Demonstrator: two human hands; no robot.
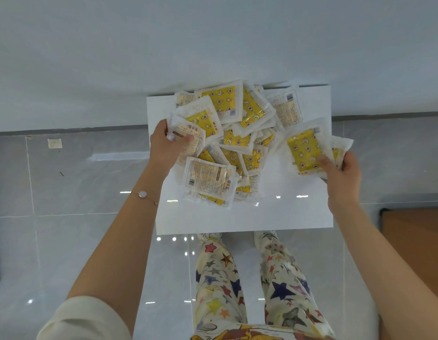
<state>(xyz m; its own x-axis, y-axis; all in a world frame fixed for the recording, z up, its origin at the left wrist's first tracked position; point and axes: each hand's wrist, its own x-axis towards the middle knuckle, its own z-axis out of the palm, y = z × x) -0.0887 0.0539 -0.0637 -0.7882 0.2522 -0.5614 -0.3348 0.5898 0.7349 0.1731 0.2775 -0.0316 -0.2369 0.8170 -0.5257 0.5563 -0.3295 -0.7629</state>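
My left grip [163, 148] pinches one white plastic packet [188, 132], my right grip [343, 175] a slick yellow-printed packet stack [303, 148] that could slide apart.

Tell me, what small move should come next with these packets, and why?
Probably carry the packet in the left hand across onto the stack in the right hand. That packet is pinched at the edge of the pile, while the stack of several is gripped apart from it, so packets seem collected there.
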